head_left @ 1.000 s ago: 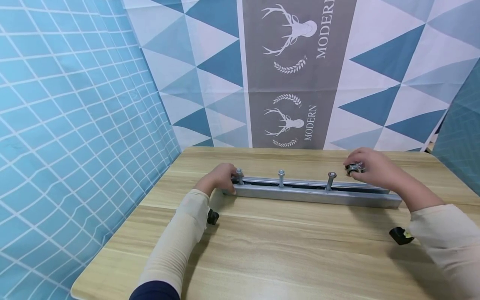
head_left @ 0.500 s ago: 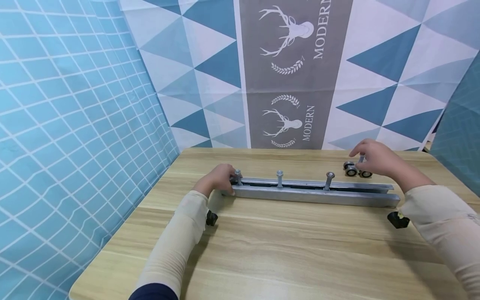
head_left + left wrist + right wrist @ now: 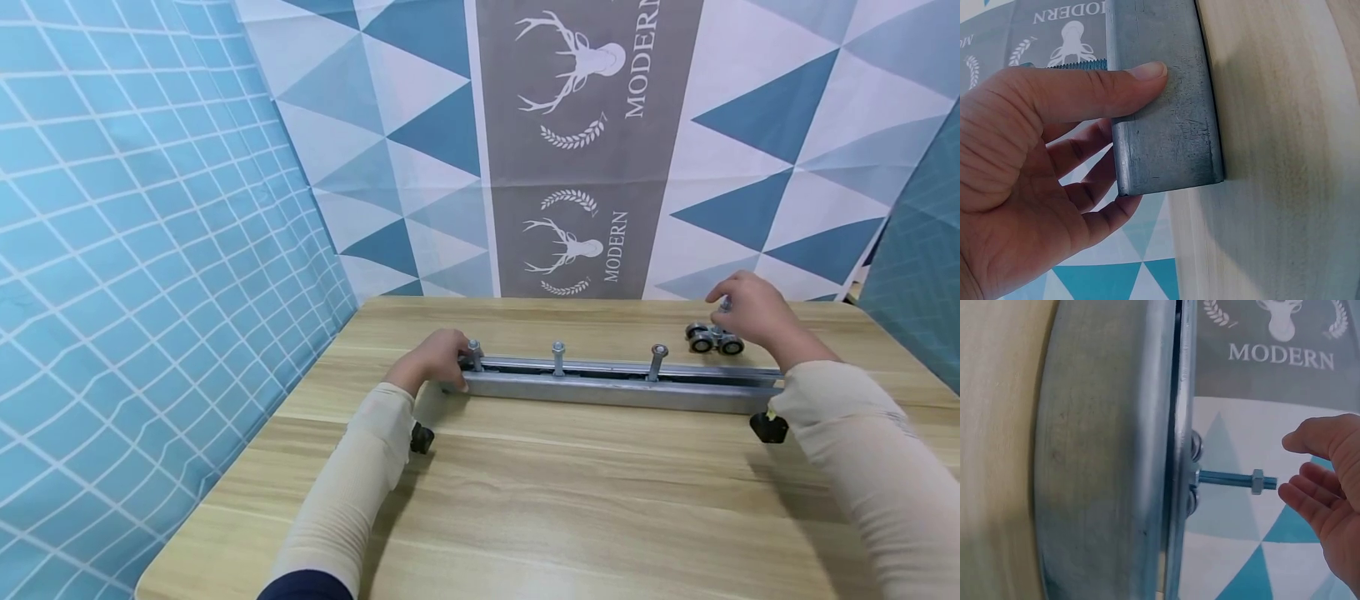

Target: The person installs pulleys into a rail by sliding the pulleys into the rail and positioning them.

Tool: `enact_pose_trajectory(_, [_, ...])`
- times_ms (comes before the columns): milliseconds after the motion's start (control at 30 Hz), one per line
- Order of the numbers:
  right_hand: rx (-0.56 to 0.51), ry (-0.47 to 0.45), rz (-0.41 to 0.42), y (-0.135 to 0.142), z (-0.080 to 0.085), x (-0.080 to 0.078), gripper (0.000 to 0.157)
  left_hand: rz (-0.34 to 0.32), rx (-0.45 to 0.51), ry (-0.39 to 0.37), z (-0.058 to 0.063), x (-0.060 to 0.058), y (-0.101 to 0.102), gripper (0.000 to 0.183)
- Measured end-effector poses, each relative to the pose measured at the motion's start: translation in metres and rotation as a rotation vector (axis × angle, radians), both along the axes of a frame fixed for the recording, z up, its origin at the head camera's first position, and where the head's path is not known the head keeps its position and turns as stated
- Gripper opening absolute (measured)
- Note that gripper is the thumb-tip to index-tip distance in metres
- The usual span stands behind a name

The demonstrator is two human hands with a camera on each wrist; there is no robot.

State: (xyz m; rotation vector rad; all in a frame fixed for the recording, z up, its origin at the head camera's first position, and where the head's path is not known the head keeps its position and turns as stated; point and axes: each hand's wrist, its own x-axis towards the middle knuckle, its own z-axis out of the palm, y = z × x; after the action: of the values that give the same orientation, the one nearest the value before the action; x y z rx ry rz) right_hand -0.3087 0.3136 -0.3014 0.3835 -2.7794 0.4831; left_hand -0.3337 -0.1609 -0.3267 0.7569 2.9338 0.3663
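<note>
My left hand grips the left end of a grey steel channel rail; in the left wrist view the thumb presses its side face and the fingers reach behind. Several bolts stand up out of the rail's slot, including a middle bolt and a right bolt. Behind the rail's right part, a four-wheeled roller trolley stands on its wheels with its bolt up. My right hand is beside that bolt's top. In the right wrist view, thumb and fingers are spread just off the nutted bolt.
The rail lies lengthwise across the wooden table. A patterned cloth hangs behind the table's far edge, and a blue checked cloth hangs at the left. Small black devices, such as the right one, sit at both wrists.
My right hand has set the roller trolley down on its wheels, let go of it and lifted slightly to the bolt's top. The left hand keeps its grip on the rail.
</note>
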Motion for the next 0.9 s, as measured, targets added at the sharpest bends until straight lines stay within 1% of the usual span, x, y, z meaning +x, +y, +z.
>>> enact_pose_trajectory(267, [-0.036,-0.055,-0.076,0.006,-0.011,-0.008,0.030,0.026,0.008,-0.011,-0.001,0.001,0.001,0.051])
enact_pose_trajectory(533, [-0.083,-0.092,-0.107,0.007,-0.019,-0.017,0.038,0.041,0.001,-0.001,-0.001,0.002,0.001,0.049])
enact_pose_trajectory(700, [-0.090,-0.114,-0.138,0.003,-0.020,-0.022,0.036,0.038,0.004,-0.007,-0.003,0.001,0.000,0.049])
enact_pose_trajectory(900, [-0.089,-0.149,-0.158,0.001,-0.017,-0.023,0.031,0.027,0.000,-0.002,-0.002,0.000,0.000,0.046])
